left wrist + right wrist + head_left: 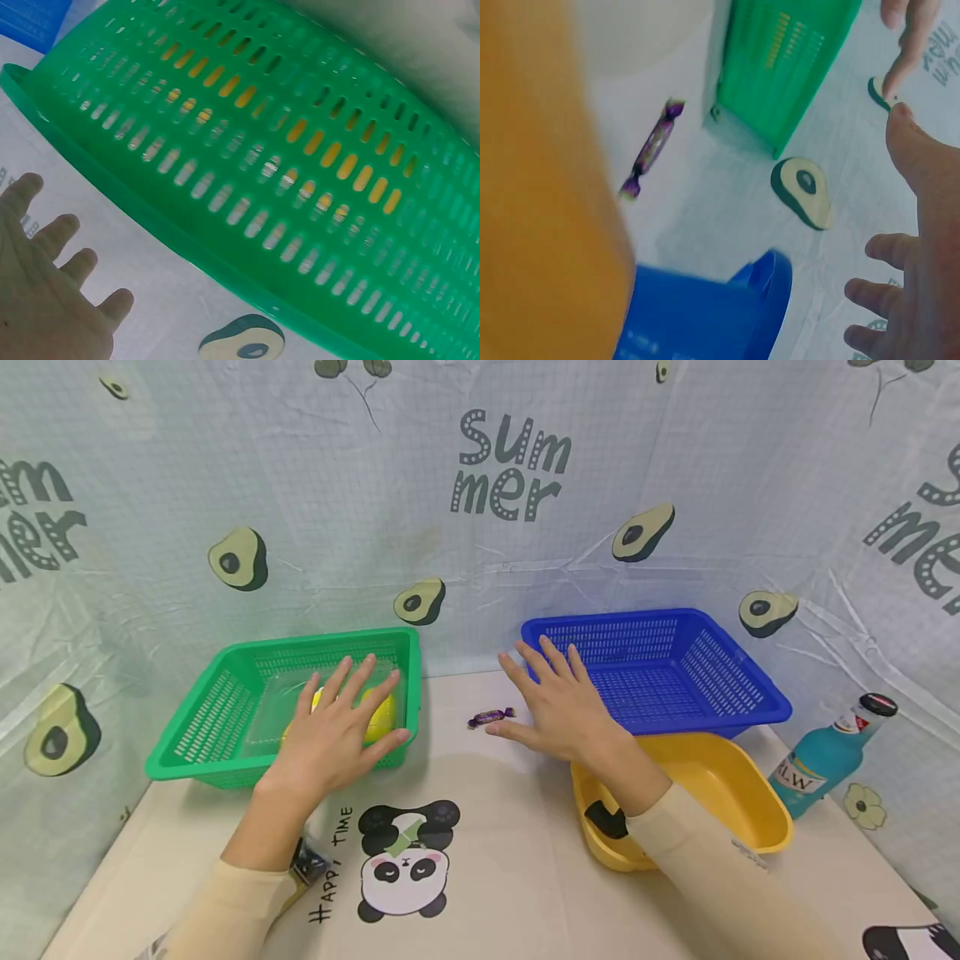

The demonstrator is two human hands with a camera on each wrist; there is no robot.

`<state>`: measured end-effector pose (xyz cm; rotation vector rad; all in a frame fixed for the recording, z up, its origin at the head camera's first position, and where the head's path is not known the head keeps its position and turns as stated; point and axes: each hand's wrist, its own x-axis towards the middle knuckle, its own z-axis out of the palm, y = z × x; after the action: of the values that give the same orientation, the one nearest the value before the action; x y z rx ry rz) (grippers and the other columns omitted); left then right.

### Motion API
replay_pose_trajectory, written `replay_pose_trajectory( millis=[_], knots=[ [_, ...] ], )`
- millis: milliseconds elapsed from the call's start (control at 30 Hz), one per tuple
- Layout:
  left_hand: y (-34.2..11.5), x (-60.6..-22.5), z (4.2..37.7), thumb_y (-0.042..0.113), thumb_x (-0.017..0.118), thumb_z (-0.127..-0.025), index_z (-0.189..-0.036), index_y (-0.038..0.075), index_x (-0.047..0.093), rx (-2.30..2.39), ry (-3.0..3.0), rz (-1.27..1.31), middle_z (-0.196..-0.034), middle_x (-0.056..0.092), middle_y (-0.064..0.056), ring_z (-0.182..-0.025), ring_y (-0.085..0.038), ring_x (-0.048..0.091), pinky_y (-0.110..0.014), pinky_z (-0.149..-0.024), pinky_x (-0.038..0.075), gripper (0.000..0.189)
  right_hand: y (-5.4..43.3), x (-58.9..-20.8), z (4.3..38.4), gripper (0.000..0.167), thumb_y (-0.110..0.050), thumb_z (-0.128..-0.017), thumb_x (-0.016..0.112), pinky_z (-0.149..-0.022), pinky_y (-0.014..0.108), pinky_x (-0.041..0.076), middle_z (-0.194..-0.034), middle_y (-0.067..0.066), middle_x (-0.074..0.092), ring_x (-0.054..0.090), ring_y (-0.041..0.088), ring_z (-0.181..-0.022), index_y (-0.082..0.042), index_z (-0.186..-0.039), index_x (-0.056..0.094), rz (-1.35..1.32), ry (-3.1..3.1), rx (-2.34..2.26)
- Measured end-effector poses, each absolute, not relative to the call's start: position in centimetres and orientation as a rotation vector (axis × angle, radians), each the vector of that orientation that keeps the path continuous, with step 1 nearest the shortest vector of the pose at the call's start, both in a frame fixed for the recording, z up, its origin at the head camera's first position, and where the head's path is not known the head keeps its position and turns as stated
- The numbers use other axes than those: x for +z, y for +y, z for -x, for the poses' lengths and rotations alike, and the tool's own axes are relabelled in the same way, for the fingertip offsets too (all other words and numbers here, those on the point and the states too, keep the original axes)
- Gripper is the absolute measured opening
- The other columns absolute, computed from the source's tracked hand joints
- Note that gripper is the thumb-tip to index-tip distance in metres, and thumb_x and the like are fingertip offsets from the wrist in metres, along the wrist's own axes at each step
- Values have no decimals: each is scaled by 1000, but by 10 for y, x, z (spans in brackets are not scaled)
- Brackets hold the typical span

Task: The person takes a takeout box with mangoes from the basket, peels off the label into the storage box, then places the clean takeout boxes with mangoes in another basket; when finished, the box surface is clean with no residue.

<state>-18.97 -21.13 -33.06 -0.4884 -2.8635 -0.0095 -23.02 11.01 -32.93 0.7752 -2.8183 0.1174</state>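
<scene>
My left hand (327, 731) is spread with straight fingers above the front right part of a green basket (217, 770). Yellow things (382, 718) lie in that basket beside a clear plastic container (273, 706); the hand partly covers them. Fingers apart and holding nothing, my right hand (558, 706) hovers by the left end of a blue basket (720, 718). A purple wrapped candy (491, 718) lies on the table between the two baskets, left of the right thumb. In the right wrist view the candy (652, 148) appears whole.
Under the right forearm stands a yellow basin (750, 793) with a black object (606, 820) in it. A blue-green bottle (832, 756) leans at the right. Beneath the left wrist a dark, shiny packet (307, 864) is partly hidden. A patterned cloth (510, 560) hangs behind.
</scene>
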Motion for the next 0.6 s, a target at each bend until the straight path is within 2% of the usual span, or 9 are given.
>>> replay_pose_trajectory(
  millis=[200, 600],
  knots=[
    [-220, -332, 192, 67, 49, -99, -164, 28, 26, -39, -2874, 467, -172, 14, -11, -157, -41, 9, -68, -122, 8, 79, 100, -331, 230, 97, -77, -91, 53, -125, 61, 15, -169, 11, 25, 14, 41, -157, -21, -165, 24, -857, -2806, 242],
    [-241, -333, 186, 67, 48, -100, -164, 23, 30, -116, -2932, 398, -171, 17, -15, -155, -45, 12, -71, -120, 8, 79, 76, -340, 232, 94, -73, -91, 57, -124, 59, 20, -167, 11, 29, 22, 42, -154, -20, -164, 29, -1003, -2764, 349]
  ],
)
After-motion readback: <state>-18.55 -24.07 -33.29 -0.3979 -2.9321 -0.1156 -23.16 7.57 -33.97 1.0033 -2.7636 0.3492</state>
